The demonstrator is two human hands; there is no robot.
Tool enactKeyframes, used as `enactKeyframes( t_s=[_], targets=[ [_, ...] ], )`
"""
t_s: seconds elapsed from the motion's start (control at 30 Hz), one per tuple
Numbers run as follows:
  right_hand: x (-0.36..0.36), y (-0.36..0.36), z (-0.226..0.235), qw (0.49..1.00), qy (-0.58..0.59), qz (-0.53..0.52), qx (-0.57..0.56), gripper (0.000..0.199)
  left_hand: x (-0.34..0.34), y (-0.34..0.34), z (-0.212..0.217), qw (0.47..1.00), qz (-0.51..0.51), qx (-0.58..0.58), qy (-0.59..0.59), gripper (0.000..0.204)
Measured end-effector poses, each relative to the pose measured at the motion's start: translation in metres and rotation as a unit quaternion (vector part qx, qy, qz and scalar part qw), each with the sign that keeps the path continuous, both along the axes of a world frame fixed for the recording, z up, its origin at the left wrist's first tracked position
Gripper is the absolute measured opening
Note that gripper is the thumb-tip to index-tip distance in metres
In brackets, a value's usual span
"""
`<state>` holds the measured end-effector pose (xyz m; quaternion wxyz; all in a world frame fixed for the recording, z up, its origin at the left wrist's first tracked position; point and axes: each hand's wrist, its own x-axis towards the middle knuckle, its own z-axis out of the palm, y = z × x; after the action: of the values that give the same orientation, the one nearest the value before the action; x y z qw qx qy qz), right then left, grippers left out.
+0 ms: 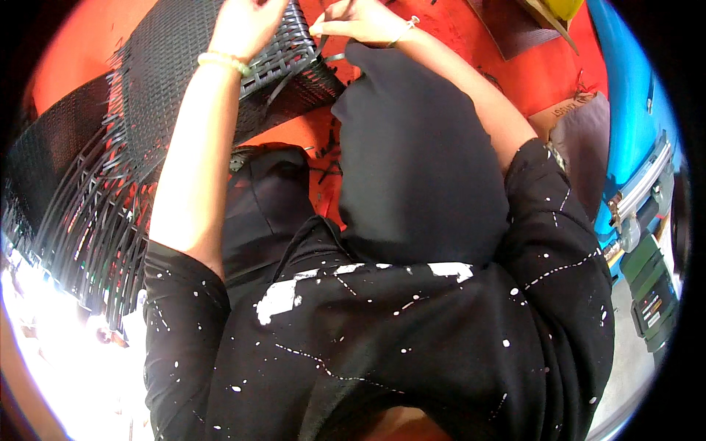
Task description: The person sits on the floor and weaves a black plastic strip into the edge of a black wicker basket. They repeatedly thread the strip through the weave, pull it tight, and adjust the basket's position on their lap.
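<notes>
A black woven panel of flat plastic strips (184,66) lies across my lap and the red floor, with loose strip ends sticking out along its edges. My left hand (246,26), a pale bead bracelet on its wrist, rests on top of the panel near its far corner. My right hand (357,22) is just beyond that corner, fingers pinched on a thin black strip (323,45) that runs back into the weave. My knees in black trousers (412,162) rise between my arms.
Another black woven piece with long free strips (66,213) lies at my left. A red mat (537,73) covers the floor. Cardboard (566,110), a grey cushion (588,147) and a blue case with metal latches (632,132) sit to my right.
</notes>
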<state>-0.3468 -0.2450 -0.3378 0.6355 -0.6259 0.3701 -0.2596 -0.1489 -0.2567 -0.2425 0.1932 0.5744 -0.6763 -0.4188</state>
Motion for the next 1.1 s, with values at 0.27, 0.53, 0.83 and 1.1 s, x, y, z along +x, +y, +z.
enactKeyframes(
  t_s=[0.27, 0.53, 0.83, 1.1],
  targets=[
    [0.002, -0.003, -0.005, 0.990, -0.098, -0.097, -0.023, 0.022, 0.010, 0.053, -0.063, 0.982, -0.105, -0.111, -0.113, 0.025],
    [-0.005, -0.005, 0.022, 0.986, -0.142, -0.068, 0.056, 0.024, 0.014, 0.029, -0.018, 0.966, -0.051, 0.165, 0.191, 0.018],
    [-0.017, 0.002, -0.038, 0.986, -0.024, 0.143, 0.083, 0.043, 0.192, -0.031, 0.134, 0.863, 0.076, 0.249, 0.433, 0.044],
    [-0.011, 0.000, -0.036, 0.965, 0.073, 0.234, 0.097, 0.037, 0.292, 0.048, 0.187, 0.928, 0.176, -0.118, -0.305, 0.029]
  ],
)
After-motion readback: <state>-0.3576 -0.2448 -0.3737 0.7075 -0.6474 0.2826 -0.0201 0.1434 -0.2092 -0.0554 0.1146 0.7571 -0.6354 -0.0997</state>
